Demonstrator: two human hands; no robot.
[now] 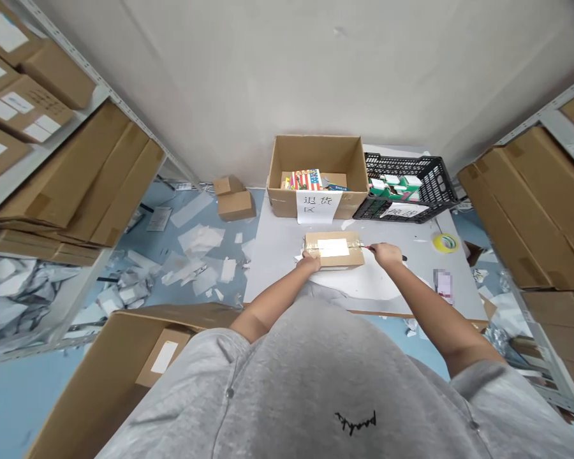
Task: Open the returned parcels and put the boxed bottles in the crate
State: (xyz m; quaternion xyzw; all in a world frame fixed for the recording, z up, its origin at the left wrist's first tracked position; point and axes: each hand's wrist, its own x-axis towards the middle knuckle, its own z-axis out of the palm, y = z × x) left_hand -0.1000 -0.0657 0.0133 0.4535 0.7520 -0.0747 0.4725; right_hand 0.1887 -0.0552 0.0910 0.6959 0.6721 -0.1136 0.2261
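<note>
A small taped cardboard box with a white label lies on the white tabletop. My left hand grips its left end. My right hand sits just off its right end, closed on a slim hand tool with a red tip and a dark end. That tip reaches the tape at the box's right edge. The tool's exact kind is hidden by my fingers.
At the table's far edge stand an open carton of packaged goods, signed 退货区, and a black plastic crate. A yellow tape roll lies right. Shelves of cartons flank the table, and paper scraps litter the floor.
</note>
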